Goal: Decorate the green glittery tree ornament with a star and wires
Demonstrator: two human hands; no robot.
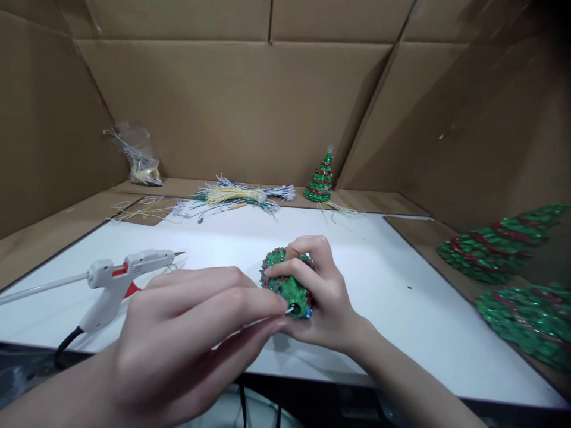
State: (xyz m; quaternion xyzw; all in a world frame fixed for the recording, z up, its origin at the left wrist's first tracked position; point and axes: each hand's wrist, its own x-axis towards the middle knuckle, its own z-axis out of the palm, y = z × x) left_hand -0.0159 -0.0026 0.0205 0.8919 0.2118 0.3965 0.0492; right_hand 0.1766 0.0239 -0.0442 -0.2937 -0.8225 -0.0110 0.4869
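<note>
Over a white tabletop (428, 333), the left hand (187, 333) reaches a miniature Christmas tree (289, 289).
The right hand (323, 291) grasps the tree, its long axis apparently running from eleven o'clock to a hollow end (296, 309) at five; the left, nearer that end, pinches a thin white strand (289, 310) there.

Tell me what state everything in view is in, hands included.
Left hand: pinching a thin white piece
Right hand: wrapped around the held tree
Held tree: tipped, open hole showing
Back tree: upright
Farther right-hand tree: trimmed in red, lean uncertain
Nearer right-hand tree: partly out of view
Glue gun: glue stick inserted, power unclear
Plastic bag: partly filled
Strand bundle: ends splayed
</note>
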